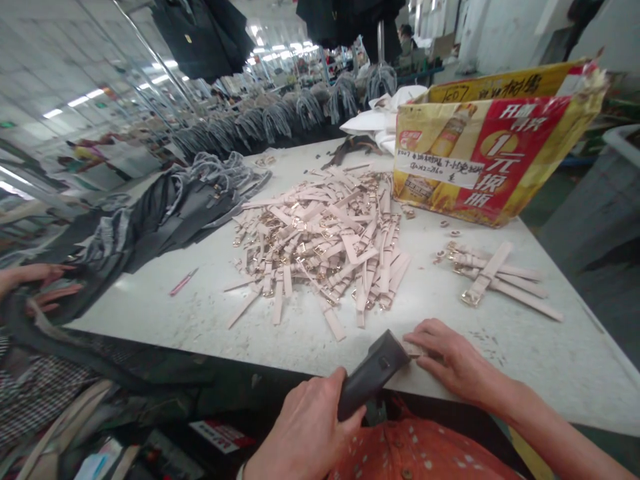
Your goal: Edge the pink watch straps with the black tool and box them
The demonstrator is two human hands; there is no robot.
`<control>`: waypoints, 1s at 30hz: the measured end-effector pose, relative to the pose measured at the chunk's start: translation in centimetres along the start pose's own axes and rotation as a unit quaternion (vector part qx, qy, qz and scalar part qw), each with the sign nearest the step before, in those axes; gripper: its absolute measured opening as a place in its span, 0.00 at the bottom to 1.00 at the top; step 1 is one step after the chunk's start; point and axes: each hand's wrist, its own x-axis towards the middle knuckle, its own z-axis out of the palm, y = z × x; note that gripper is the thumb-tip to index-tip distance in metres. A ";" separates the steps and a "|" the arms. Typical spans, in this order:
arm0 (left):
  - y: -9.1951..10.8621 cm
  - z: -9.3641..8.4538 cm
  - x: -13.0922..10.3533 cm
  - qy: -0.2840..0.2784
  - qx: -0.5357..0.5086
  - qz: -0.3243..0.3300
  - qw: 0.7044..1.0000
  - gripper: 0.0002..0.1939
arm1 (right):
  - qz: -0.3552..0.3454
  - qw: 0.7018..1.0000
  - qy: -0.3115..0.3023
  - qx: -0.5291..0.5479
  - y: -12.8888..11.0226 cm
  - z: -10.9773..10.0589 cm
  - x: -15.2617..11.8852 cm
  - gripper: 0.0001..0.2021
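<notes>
My left hand [313, 423] is wrapped round a dark grey handheld device [375, 370] with a flat, wide end; I cannot tell its exact kind. That end points at my right hand [453, 360], whose fingers pinch a small pale pink strap [412, 348] at the table's front edge. Much of the strap is hidden by the fingers and the device. Beyond my hands lies a large heap of pale pink buckle straps [320, 240] with gold buckles. To the right, several more buckle straps [500, 273] lie in a small crossed pile.
A yellow and red cardboard box [450, 153] stands at the table's back right. A pink pen-like tool [183, 282] lies left of the heap. Dark garment pieces [170, 207] cover the table's left side, where another person's hands [45, 287] hold dark cloth. A grey bin [600, 200] stands right.
</notes>
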 end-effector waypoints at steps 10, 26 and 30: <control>0.3 -1.9 0.6 -0.015 0.059 0.011 0.998 0.12 | 0.011 0.997 0.066 -0.038 1.3 0.4 -1.6 0.13; 2.5 -2.4 3.2 0.014 0.088 0.060 0.994 0.12 | 0.037 0.996 0.063 -0.041 1.4 0.8 -1.4 0.10; 0.6 -2.3 2.0 0.010 0.080 0.027 0.996 0.12 | 0.035 0.996 0.073 -0.041 1.6 0.9 -1.4 0.11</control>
